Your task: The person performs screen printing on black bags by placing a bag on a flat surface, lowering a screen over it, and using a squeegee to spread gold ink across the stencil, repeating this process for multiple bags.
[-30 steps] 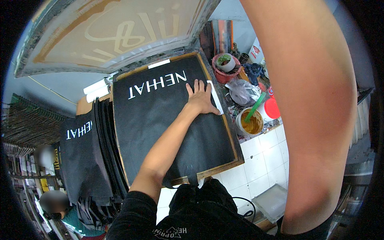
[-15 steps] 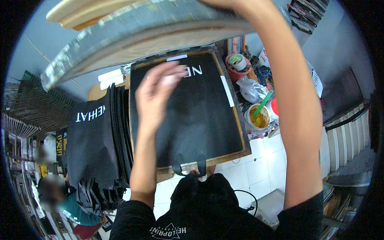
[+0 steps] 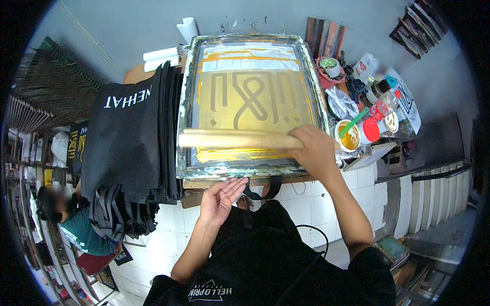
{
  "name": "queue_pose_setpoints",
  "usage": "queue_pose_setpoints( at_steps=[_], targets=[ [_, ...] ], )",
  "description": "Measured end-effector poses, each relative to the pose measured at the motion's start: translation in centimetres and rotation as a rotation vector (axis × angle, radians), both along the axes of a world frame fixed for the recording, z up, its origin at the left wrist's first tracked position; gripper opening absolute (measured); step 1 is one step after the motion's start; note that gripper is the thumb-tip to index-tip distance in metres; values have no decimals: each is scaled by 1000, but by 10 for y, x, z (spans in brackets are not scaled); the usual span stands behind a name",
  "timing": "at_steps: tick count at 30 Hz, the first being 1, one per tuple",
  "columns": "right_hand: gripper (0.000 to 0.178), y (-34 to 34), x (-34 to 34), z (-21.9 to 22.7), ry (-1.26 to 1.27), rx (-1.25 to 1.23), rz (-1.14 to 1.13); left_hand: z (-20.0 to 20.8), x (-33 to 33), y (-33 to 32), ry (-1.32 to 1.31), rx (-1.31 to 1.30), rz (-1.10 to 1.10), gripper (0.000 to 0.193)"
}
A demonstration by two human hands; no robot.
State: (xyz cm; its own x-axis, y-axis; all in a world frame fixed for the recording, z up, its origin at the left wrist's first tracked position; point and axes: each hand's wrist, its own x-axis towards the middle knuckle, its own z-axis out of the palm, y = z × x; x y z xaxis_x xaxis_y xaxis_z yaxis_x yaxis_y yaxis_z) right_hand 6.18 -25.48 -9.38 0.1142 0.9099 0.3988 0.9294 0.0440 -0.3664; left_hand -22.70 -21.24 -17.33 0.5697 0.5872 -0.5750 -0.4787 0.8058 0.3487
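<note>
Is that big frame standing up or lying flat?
Lying flat: the frame faces up, with a black strap poking out under its near edge.

The wooden board [image 3: 196,183] bears a framed screen [image 3: 250,97], with a black strap [image 3: 276,186] hanging in front.

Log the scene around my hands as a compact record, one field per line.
Right hand: grips the right end of a wooden squeegee; the hand is over the screen's right side
Left hand: open, at the screen's near edge; contact unclear
Printing screen: framed mesh, lying flat, streaked with yellow ink
Strap: black loop hanging below the near edge
Left side: overlapping black bags, front one white-lettered
Right side: open ink tub with green stirrer
Co-worker: teal top, lower left
</note>
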Motion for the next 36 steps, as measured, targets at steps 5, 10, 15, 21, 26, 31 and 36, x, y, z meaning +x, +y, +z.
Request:
queue_pose_setpoints(
  at_steps=[5, 10, 15, 21, 26, 31, 36],
  targets=[
    [40, -12, -17, -28, -117, -34, 87, -4, -5, -4, -80, -119, 68, 32],
    [42, -20, -18, -55, -178, -152, 34, 16, -72, 52, 386, 667, 96, 33],
    [40, -17, -19, -54, -219, -131, 46, 67, -43, 146, 940, 1567, -250, 50],
    [39, -16, -21, -53, -189, -102, 21, 30, 4, 199, 1219, 2045, -622, 68],
    [39, -17, -22, -53, -167, -78, 1, 32, 21, 207, 1251, 2082, -750, 63],
    [42, -17, -18, -54, -177, -98, -5, 42, 20, 206, 1298, 2048, -647, 51],
    [43, -16, -19, -46, -137, -144, 0, 25, 12, 204, 1196, 2121, -818, 50]
  ],
)
